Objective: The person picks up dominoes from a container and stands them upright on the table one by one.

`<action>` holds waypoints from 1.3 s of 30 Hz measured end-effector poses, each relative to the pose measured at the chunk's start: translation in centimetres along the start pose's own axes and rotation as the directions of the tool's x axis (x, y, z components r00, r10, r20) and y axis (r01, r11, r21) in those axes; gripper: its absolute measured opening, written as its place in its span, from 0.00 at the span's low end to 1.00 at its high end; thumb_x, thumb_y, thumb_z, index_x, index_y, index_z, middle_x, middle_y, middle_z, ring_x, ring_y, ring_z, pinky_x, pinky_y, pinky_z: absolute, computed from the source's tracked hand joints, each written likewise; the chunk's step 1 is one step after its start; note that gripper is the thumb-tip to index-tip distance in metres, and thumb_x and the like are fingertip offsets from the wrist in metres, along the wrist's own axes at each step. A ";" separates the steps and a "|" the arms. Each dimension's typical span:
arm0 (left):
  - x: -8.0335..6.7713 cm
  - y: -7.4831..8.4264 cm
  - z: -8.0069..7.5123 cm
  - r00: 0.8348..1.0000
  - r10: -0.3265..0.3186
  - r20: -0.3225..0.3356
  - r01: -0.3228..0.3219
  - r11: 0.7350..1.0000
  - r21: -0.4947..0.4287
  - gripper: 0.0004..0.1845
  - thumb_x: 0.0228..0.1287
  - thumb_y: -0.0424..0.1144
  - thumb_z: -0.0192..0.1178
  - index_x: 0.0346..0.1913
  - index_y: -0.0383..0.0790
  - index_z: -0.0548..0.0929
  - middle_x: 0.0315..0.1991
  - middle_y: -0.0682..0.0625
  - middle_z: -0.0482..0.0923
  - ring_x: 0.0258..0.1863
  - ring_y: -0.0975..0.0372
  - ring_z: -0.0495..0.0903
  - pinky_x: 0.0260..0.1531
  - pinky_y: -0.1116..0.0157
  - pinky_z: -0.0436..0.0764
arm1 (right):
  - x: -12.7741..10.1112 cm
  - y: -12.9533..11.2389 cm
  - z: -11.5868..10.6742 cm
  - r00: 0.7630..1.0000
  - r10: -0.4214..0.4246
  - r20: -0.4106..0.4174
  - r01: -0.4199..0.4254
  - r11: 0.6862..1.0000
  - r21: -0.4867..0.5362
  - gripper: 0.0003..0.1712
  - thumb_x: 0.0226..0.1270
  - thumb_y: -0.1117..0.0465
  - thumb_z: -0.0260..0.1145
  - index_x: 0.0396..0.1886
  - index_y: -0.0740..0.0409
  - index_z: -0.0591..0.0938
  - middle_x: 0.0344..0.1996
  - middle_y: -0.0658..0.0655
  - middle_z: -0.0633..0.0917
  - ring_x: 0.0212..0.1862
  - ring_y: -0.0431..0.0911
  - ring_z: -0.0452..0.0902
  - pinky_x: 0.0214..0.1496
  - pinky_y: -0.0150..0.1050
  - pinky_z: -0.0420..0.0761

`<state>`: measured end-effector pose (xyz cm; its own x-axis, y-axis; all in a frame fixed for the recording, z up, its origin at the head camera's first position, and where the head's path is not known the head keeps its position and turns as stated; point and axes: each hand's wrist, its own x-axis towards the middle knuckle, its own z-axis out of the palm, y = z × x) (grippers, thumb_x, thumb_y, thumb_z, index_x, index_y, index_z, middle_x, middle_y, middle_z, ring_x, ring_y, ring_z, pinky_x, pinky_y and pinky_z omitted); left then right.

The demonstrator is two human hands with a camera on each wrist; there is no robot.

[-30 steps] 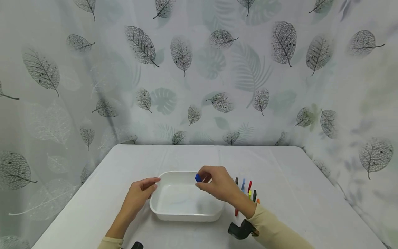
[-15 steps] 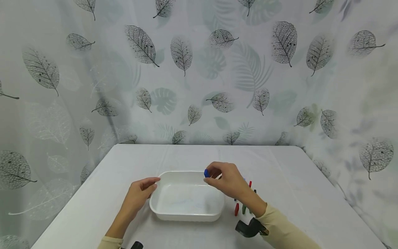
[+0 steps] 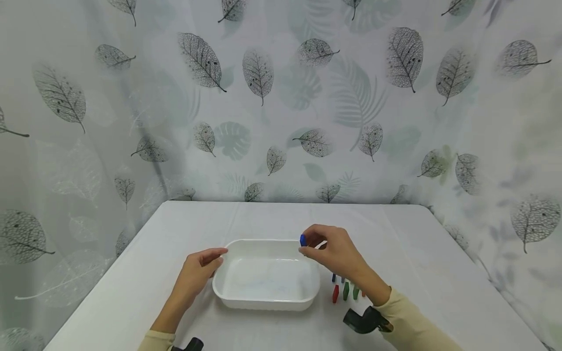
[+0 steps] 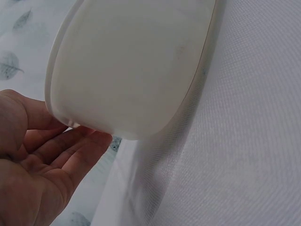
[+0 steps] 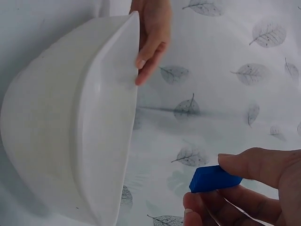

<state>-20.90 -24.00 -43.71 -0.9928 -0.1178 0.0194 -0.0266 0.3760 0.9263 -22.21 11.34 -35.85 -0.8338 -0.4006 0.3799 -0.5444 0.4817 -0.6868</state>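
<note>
A white, rounded rectangular basin (image 3: 268, 282) sits on the table. At its left rim my left hand (image 3: 198, 274) grips the edge between thumb and fingers; the left wrist view shows the fingertips (image 4: 101, 137) against the outer wall. My right hand (image 3: 335, 251) pinches a short, faceted blue crayon (image 5: 214, 179) between thumb and fingers. It is raised above the basin's far right corner in the head view, and the palm side hides part of the crayon.
Right of the basin, partly behind my right wrist, lie several sticks, among them a red crayon (image 3: 335, 294) and a green crayon (image 3: 346, 291). The white table (image 3: 421, 292) ends at a leaf-patterned curtain (image 3: 281, 97). A black camera mount (image 3: 366, 321) sits on the right wrist.
My right hand has moved right and slightly up with the blue crayon, from over the basin to its right rim. The left hand stays at the left rim.
</note>
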 end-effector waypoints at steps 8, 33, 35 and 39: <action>0.1 -0.1 0.0 1.000 0.013 0.001 -0.013 1.000 -0.005 0.15 0.75 0.33 0.62 0.60 0.38 0.86 0.60 0.41 0.82 0.55 0.52 0.82 0.47 0.65 0.85 | -0.4 0.7 -1.1 0.999 0.010 -0.039 -0.010 1.000 -0.019 0.09 0.63 0.63 0.78 0.42 0.53 0.88 0.34 0.43 0.86 0.39 0.40 0.83 0.42 0.37 0.86; 0.2 -0.2 -0.1 1.000 0.010 0.009 -0.009 1.000 -0.026 0.15 0.75 0.33 0.61 0.61 0.37 0.86 0.59 0.41 0.83 0.56 0.52 0.82 0.48 0.64 0.85 | -2.2 3.4 -3.8 0.986 0.100 -0.134 -0.111 0.991 -0.078 0.10 0.65 0.63 0.77 0.44 0.53 0.87 0.36 0.45 0.87 0.41 0.44 0.84 0.42 0.37 0.86; 0.2 -0.2 -0.1 1.000 0.009 0.010 -0.009 1.000 -0.028 0.16 0.75 0.33 0.61 0.61 0.37 0.86 0.59 0.41 0.83 0.57 0.52 0.82 0.48 0.64 0.85 | -2.4 3.7 -4.0 0.984 0.104 -0.144 -0.116 0.990 -0.082 0.10 0.65 0.63 0.77 0.44 0.53 0.87 0.36 0.45 0.87 0.41 0.44 0.84 0.43 0.37 0.86; 0.2 -0.1 -0.1 1.000 0.009 0.010 -0.008 1.000 -0.026 0.16 0.75 0.33 0.61 0.61 0.37 0.86 0.59 0.41 0.83 0.56 0.52 0.82 0.47 0.65 0.85 | -2.9 4.3 -4.4 0.982 0.107 -0.157 -0.122 0.988 -0.090 0.09 0.65 0.63 0.77 0.43 0.53 0.87 0.35 0.46 0.88 0.40 0.43 0.84 0.43 0.38 0.86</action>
<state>-21.06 -24.17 -43.80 -0.9942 -0.1051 0.0235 -0.0152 0.3527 0.9356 -22.56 18.01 -37.20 -0.8913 -0.2191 0.3970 -0.4446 0.5949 -0.6697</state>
